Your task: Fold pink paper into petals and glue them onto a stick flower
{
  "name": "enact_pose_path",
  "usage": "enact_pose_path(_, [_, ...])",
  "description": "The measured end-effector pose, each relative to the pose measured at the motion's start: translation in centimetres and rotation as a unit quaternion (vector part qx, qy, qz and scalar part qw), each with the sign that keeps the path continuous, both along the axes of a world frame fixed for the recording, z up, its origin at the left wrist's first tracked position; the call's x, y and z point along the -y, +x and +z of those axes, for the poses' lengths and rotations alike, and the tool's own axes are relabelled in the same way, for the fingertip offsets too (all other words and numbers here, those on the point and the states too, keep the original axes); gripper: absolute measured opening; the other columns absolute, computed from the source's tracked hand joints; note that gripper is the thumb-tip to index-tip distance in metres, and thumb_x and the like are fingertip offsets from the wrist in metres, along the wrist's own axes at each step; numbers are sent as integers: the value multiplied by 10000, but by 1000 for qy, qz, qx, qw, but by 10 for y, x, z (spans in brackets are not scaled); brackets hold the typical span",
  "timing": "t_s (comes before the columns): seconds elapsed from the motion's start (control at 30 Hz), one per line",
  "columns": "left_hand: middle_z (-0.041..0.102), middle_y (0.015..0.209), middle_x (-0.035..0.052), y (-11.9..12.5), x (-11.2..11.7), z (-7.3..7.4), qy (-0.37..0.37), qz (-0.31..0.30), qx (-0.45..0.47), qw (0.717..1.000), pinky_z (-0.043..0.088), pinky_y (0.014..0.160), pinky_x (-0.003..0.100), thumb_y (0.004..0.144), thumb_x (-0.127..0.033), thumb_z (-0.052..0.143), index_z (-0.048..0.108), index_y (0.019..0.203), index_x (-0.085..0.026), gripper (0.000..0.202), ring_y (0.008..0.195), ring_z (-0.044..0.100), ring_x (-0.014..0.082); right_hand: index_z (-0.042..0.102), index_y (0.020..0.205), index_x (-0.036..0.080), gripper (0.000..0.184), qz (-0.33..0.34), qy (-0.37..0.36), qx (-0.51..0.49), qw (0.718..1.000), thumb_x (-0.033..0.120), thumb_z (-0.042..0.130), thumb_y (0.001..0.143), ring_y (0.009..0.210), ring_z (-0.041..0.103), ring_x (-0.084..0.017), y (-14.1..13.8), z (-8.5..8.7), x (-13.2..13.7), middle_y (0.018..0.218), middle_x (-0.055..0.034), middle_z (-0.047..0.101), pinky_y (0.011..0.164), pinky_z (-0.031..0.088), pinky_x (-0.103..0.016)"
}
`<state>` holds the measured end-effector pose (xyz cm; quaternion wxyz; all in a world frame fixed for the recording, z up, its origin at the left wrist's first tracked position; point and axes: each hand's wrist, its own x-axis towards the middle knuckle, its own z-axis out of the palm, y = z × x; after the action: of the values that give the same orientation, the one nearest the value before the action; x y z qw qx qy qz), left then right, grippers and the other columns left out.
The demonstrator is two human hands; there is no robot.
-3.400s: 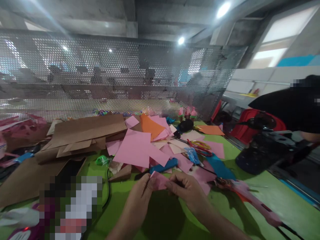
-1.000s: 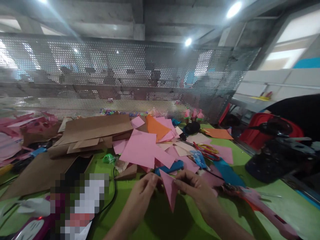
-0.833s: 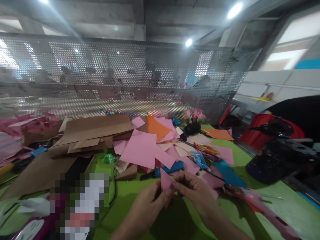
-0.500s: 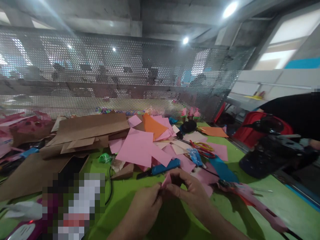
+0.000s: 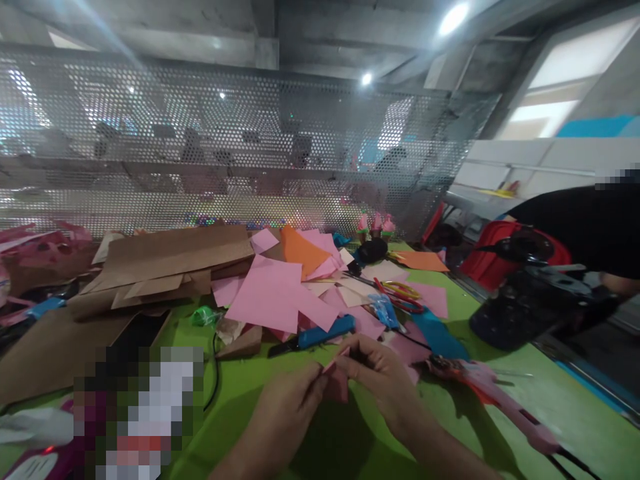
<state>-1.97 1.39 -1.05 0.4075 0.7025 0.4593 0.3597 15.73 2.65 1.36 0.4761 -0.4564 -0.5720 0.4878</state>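
A small folded piece of pink paper (image 5: 337, 385) is pinched between my two hands above the green tabletop. My left hand (image 5: 293, 393) grips its left edge between thumb and fingers. On the other side, my right hand (image 5: 373, 373) holds the top right edge, with fingers curled over it. Just beyond the hands lies a blue utility knife (image 5: 327, 331). Behind that, loose pink paper sheets (image 5: 267, 290) are heaped up. To the right rests a pink hot glue gun (image 5: 500, 393) with its cord trailing toward me.
Brown cardboard (image 5: 170, 260) is stacked at the left. Scissors (image 5: 400, 290) and an orange sheet (image 5: 303, 253) lie among the papers. A dark container (image 5: 520, 300) stands at the right edge, near a person in black (image 5: 585, 220). A perforated metal screen (image 5: 225, 153) closes off the back.
The pink paper has turned, and more of it shows below my fingers. Both hands stay close together on it. The whole view has shifted slightly.
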Motion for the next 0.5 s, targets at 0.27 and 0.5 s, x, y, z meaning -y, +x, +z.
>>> enact_pose_path(0.27, [599, 707, 2, -5, -1, 7, 2, -22, -45, 999, 282, 595, 271, 972, -355, 375, 591, 747, -222, 339, 661, 520, 181, 672, 777, 193, 269, 15, -21, 32, 999, 437, 777, 735, 689, 532, -167, 2, 1, -1, 722, 6, 605, 644, 403, -281])
enact_pose_path(0.5, [610, 721, -8, -8, -3, 9, -14, -5, -10, 1000, 307, 596, 252, 947, -394, 457, 608, 834, -214, 260, 669, 534, 168, 658, 727, 195, 266, -33, -17, -2, 999, 435, 771, 728, 677, 502, -163, 0, 5, -1, 689, 8, 592, 641, 383, -282])
